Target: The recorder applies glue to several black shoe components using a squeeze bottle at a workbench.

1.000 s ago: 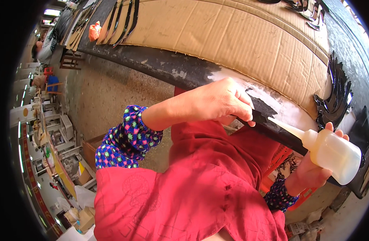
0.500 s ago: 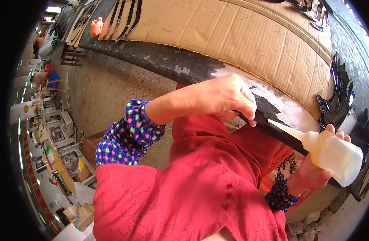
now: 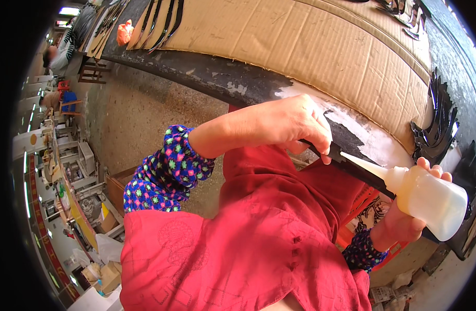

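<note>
My left hand (image 3: 300,124) is closed in a pinch on a thin black piece (image 3: 335,153) at the near edge of the dark table. Most of that piece is hidden by the fingers or blends into the table edge. In my right hand (image 3: 403,224) lies a translucent white squeeze bottle (image 3: 435,199), tilted on its side with a pale liquid inside. Its long pointed nozzle (image 3: 365,165) points left, and the tip is at or very near the end of the black piece; whether they touch I cannot tell.
A cardboard sheet (image 3: 300,39) covers much of the table (image 3: 207,75). Curved black strips (image 3: 168,23) lie at its far left beside a crumpled orange wad (image 3: 125,32). A stack of jagged black pieces (image 3: 437,124) sits at the right. A red crate (image 3: 359,207) stands below the table edge.
The bottle has shifted slightly left, bringing its nozzle tip closer to the black piece at my left fingertips. My left hand has barely moved.
</note>
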### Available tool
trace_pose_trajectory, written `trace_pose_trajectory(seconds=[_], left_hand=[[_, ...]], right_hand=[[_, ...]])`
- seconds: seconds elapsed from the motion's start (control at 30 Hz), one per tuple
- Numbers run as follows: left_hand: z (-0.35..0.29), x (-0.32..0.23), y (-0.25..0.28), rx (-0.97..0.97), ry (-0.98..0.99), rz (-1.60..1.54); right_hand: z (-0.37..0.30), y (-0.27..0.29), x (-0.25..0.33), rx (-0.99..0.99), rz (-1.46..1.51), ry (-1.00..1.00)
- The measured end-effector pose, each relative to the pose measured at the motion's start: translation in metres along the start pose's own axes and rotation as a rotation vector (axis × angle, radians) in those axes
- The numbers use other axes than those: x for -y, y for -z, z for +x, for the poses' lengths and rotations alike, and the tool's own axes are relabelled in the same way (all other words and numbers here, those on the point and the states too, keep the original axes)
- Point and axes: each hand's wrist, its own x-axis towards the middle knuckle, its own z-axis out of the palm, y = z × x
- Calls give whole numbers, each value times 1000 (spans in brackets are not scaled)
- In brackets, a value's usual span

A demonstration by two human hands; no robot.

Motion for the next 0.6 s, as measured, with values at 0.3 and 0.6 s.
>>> trace_pose_trajectory(seconds=[0.3,0.6], left_hand=[[1,3,0,-6,-84,9],[20,39,11,33,-838,370]], right_hand=[[-3,11,-1,11,99,-62],[-2,7,1,85,48,-32]])
